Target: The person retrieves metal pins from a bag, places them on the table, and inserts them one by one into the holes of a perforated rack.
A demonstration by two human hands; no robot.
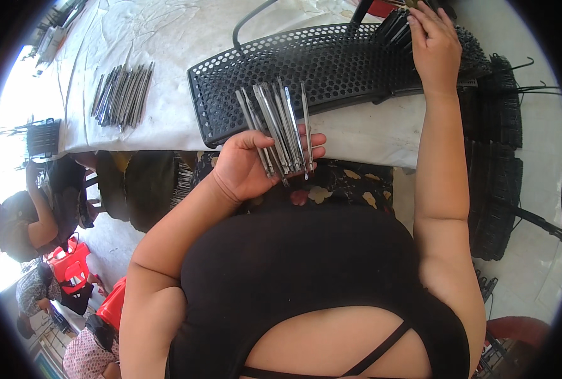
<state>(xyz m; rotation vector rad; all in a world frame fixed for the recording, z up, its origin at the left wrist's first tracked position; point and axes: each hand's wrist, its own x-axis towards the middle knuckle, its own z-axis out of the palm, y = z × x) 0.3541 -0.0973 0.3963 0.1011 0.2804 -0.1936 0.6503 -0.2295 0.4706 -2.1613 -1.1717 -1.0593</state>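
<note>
My left hand [248,163] is closed around a loose fan of slender silvery metal strips [280,132], thumb on top and fingertips showing past the far side. The strips point away from me over the near edge of a black perforated metal tray [357,69]. At the tray's right end, my right hand [438,38] reaches out with fingers stretched and spread. It touches or hovers over a dark stack of thin pieces [396,28]; which of the two I cannot tell. Part of that stack is hidden behind the hand.
A pile of similar strips [123,95] lies on the pale sheet-covered table [167,38] to the left. Black slatted racks [499,189] with protruding wire hooks stand at right. Other people work at left, near a red plastic chair [71,268].
</note>
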